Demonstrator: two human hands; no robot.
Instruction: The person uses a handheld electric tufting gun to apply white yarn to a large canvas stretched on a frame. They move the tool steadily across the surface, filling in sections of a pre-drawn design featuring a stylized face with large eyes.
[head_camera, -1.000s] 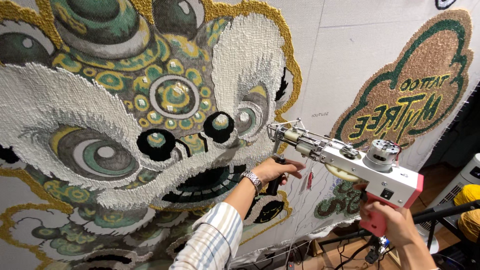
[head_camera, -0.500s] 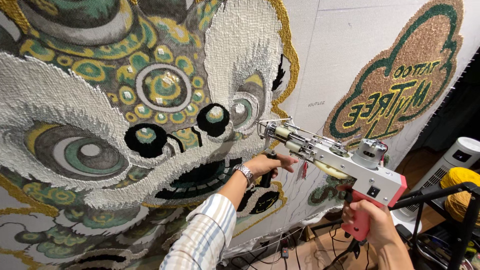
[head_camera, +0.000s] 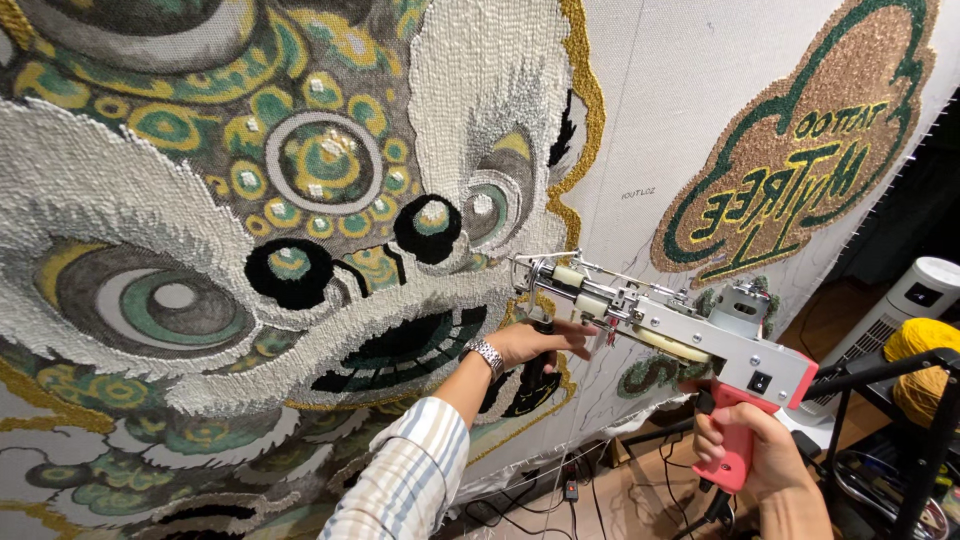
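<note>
A tufted lion-mask rug fills the stretched cloth; the left hand is closed on the front handle of the tufting gun, its needle kept square to the cloth, while the right hand is wrapped around the pink grip.

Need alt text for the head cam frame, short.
A person holds a tufting gun up to a large tufted lion-face rug stretched upright, the right hand on its pink grip and the left hand on its front handle. A smaller gold-and-green tufted piece hangs to the right, yellow yarn beside it.
</note>
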